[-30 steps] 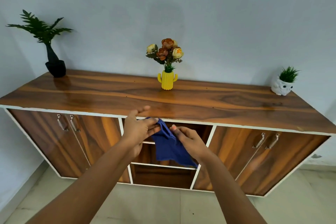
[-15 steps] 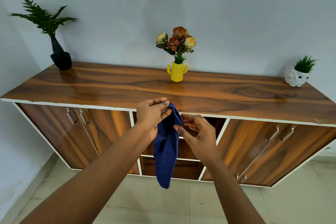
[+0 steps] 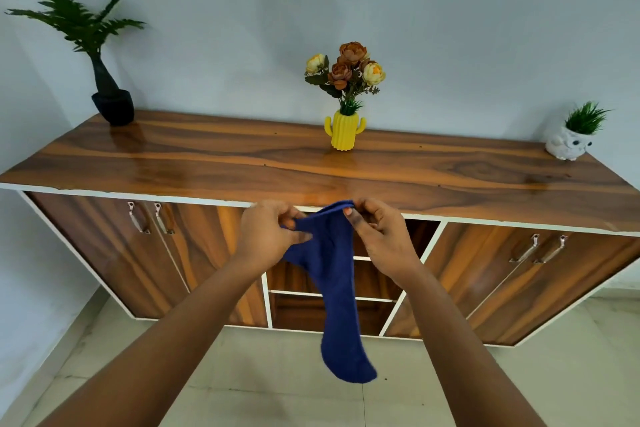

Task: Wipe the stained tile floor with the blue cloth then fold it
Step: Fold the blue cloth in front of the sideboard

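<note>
The blue cloth [image 3: 336, 288] hangs in the air in front of the wooden sideboard, bunched into a long narrow drape. My left hand [image 3: 266, 236] pinches its upper left edge. My right hand [image 3: 381, 236] pinches the top edge with thumb and fingers, a short span of cloth stretched between the two hands. The lower end of the cloth dangles free above the pale tile floor [image 3: 277, 388]. Both forearms reach in from the bottom of the view.
The wooden sideboard [image 3: 207, 163] stands against the wall right ahead, with handled doors and open middle shelves. On its top are a black potted plant [image 3: 112, 104], a yellow cactus vase of flowers [image 3: 344, 130] and a white owl planter [image 3: 569, 146].
Both hands have taken the cloth's top edge and moved apart, spreading it slightly. The cloth, bunched a second ago, now hangs longer. The view has tilted down a little.
</note>
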